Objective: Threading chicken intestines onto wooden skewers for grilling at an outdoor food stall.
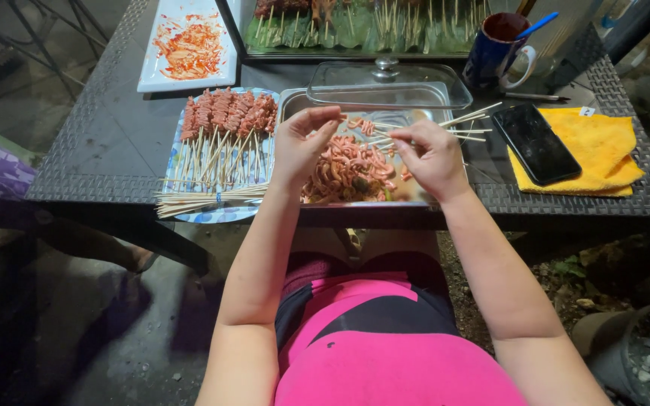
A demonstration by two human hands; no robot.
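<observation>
Skewering partway done: 1 plate filled, much meat left in the tray.

A piece of pink meat [356, 122] is pinched between the left hand [300, 143] and right hand [432, 156], held close together over the metal tray [293, 101]. Finished skewers [223, 120] are laid on the plate [220, 213]; a heap of loose meat [347, 171] and bare sticks [205, 199] are left.

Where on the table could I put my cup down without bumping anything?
The dark table is bare left of the paper plate of skewers, below the white sauce-smeared tray. A smaller bare patch lies between the glass lid and the blue mug. The middle is crowded: both hands work over the metal tray, and the phone lies on the yellow cloth.
</observation>
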